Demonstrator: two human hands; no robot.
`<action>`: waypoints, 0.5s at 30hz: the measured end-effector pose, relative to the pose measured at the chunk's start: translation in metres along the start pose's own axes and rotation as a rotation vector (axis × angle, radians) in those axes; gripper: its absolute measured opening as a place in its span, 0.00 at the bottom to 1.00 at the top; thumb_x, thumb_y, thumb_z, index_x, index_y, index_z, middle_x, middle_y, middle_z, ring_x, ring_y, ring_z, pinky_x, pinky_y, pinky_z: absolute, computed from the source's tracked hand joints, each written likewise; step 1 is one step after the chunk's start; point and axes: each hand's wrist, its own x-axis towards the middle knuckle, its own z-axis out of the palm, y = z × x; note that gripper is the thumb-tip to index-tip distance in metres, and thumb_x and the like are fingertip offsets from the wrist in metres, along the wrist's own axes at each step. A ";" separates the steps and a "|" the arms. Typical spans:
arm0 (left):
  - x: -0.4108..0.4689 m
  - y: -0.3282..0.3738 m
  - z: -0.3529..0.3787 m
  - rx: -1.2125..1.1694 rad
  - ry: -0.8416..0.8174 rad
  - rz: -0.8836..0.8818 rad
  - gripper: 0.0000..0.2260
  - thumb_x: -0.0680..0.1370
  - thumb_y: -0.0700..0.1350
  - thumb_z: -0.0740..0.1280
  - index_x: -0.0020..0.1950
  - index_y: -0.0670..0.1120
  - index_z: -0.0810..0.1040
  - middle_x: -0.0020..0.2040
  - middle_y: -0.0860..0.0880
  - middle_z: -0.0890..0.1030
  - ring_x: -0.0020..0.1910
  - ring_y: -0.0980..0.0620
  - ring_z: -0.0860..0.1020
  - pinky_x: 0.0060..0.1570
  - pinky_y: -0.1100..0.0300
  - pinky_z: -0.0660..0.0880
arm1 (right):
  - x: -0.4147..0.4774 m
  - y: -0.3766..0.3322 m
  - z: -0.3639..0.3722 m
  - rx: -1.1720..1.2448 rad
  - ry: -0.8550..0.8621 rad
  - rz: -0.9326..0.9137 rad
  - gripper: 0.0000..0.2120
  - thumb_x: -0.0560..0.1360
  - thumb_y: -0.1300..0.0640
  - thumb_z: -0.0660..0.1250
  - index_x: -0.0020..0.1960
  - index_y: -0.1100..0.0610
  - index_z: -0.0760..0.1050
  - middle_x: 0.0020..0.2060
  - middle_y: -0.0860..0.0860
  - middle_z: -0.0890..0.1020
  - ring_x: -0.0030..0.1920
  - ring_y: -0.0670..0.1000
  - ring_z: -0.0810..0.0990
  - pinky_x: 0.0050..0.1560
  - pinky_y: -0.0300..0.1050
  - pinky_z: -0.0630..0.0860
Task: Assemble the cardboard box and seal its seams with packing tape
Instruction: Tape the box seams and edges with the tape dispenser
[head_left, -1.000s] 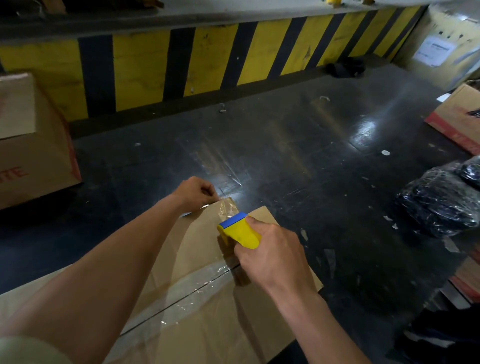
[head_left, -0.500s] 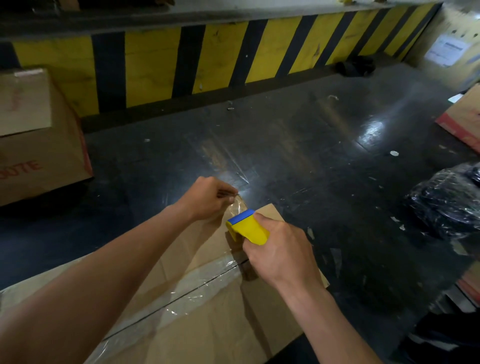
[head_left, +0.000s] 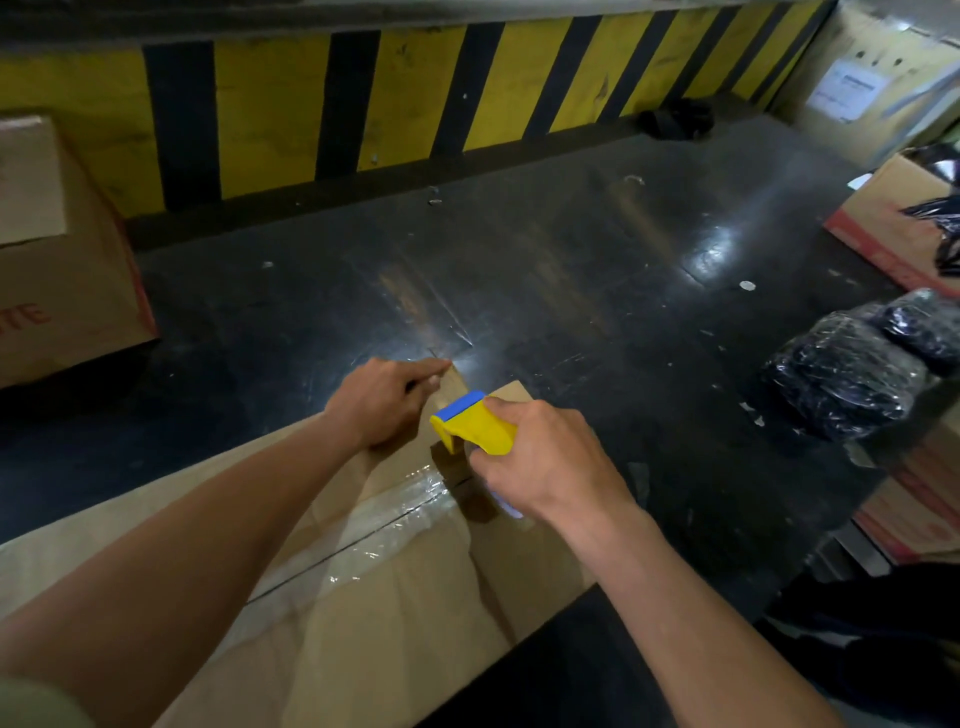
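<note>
A brown cardboard box (head_left: 405, 618) lies in front of me on the dark floor, its top flaps meeting in a seam covered by a strip of clear packing tape (head_left: 384, 514). My right hand (head_left: 550, 462) grips a yellow tape dispenser with a blue edge (head_left: 472, 423) near the box's far end, over the seam. My left hand (head_left: 387, 397) rests at the far edge of the box, fingers pinched on the end of the clear tape just left of the dispenser.
A closed cardboard box (head_left: 62, 249) with red lettering stands at the left. Black plastic-wrapped bundles (head_left: 852, 369) and more cartons (head_left: 898, 218) sit at the right. A yellow-and-black striped wall (head_left: 415, 98) runs across the back. Dark floor (head_left: 545, 270) lies beyond the box.
My left hand has slid forward to the box's far edge, pinching the tape end. My right hand with the dispenser stays in nearly the same place.
</note>
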 end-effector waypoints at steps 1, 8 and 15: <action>0.000 0.001 0.000 0.010 0.003 -0.012 0.15 0.83 0.52 0.63 0.70 0.60 0.77 0.58 0.46 0.85 0.55 0.40 0.81 0.49 0.52 0.74 | -0.004 0.001 -0.004 0.004 -0.003 0.008 0.21 0.72 0.49 0.68 0.65 0.47 0.77 0.48 0.54 0.84 0.51 0.59 0.81 0.46 0.48 0.77; -0.002 0.005 -0.001 0.005 0.032 -0.026 0.15 0.83 0.52 0.62 0.69 0.60 0.77 0.64 0.54 0.81 0.61 0.43 0.80 0.58 0.49 0.77 | -0.063 0.031 -0.020 0.012 0.021 0.058 0.21 0.73 0.45 0.70 0.65 0.46 0.76 0.44 0.51 0.84 0.46 0.56 0.82 0.45 0.51 0.78; -0.014 0.024 -0.009 0.189 -0.068 0.003 0.20 0.85 0.52 0.55 0.78 0.53 0.67 0.74 0.49 0.73 0.67 0.39 0.76 0.64 0.46 0.73 | -0.069 0.040 0.003 -0.037 0.025 0.057 0.21 0.73 0.43 0.66 0.65 0.45 0.74 0.44 0.51 0.84 0.45 0.57 0.82 0.45 0.52 0.80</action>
